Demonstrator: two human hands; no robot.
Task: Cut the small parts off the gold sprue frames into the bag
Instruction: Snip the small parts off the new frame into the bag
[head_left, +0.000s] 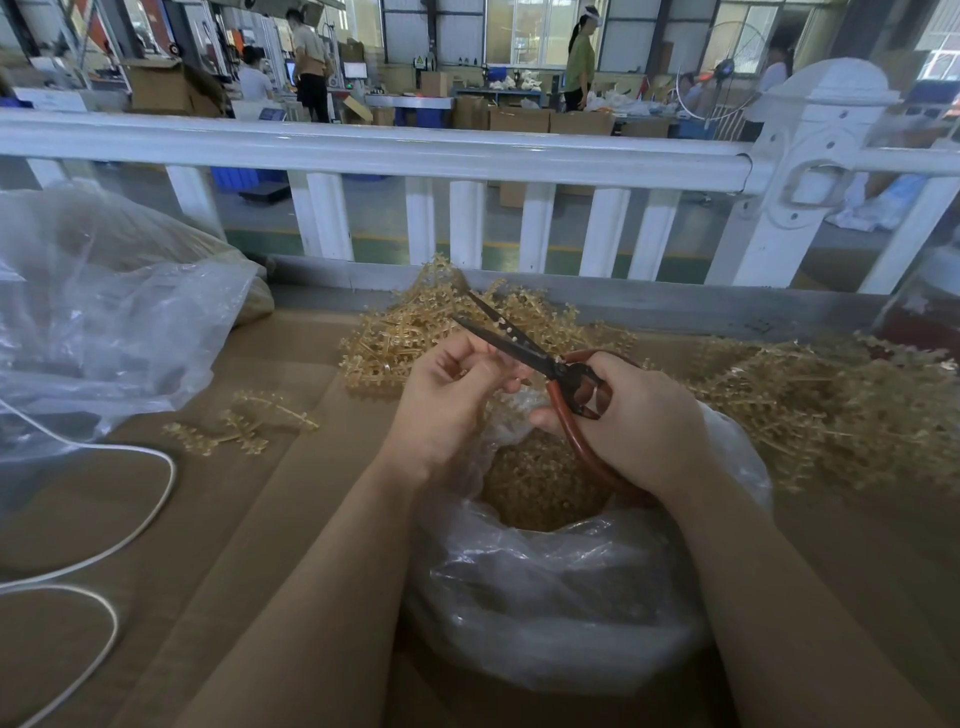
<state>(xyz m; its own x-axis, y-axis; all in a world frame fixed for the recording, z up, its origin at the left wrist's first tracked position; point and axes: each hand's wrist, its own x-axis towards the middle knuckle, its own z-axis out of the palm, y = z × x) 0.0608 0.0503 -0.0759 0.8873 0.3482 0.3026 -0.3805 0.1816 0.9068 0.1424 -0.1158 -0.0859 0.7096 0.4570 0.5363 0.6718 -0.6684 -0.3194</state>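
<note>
My right hand (639, 415) grips the red-handled scissors (524, 348), whose dark blades stand apart and point up to the left. My left hand (452, 384) pinches a thin translucent sprue piece (506, 358) right at the blades, above the clear plastic bag (561, 587). The bag's open mouth shows a heap of small gold parts (540, 488). A pile of gold sprue frames (415, 332) lies behind my hands. A larger tangled pile (831, 410) spreads on the right.
A few loose sprue frames (244, 421) lie on the brown cardboard surface (234, 545) at left. A big crumpled clear bag (93, 322) fills the far left, with a white cable (104, 551) looping below it. A white railing (363, 156) borders the bench behind.
</note>
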